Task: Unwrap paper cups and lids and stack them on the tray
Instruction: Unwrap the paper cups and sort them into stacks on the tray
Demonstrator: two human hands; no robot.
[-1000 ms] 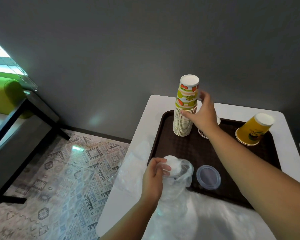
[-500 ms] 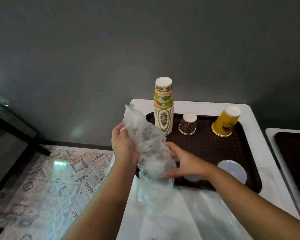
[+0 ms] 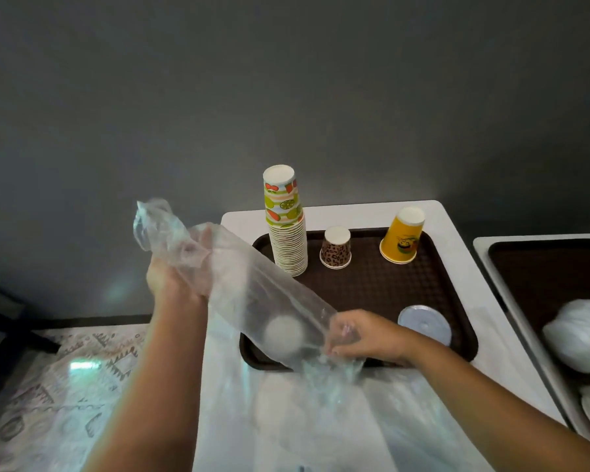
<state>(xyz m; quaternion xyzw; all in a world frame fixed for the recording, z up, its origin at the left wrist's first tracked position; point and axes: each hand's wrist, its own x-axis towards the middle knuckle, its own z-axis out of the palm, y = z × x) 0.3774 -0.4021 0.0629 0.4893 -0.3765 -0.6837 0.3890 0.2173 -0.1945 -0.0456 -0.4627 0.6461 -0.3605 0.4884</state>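
On the white table point(image 3: 361, 212) against the grey wall lies a dark brown tray point(image 3: 382, 287), and loose clear plastic sheeting point(image 3: 286, 413) covers the table's near end. A second brown tray point(image 3: 539, 267) sits on another white surface to the right, holding white wrapped bundles point(image 3: 583, 335). Above the first tray's near left corner, a long clear plastic bag point(image 3: 239, 281) is stretched slantwise, high at the left and low at the right. The left hand point(image 3: 171, 277) grips its upper end with the fingers curled round the bunched plastic; the right hand point(image 3: 365, 335) pinches the lower end just above the tray's front edge. A blurred white round thing point(image 3: 283, 335) shows through the bag near its lower end; what it is cannot be told. At the tray's far left stands a tall stack of upturned fruit-print cups point(image 3: 285, 219), then a small leopard-print cup point(image 3: 335, 247) and a yellow cup point(image 3: 402, 235), both upside down and apart from each other. A clear round lid point(image 3: 424, 324) lies flat on the tray near the right hand
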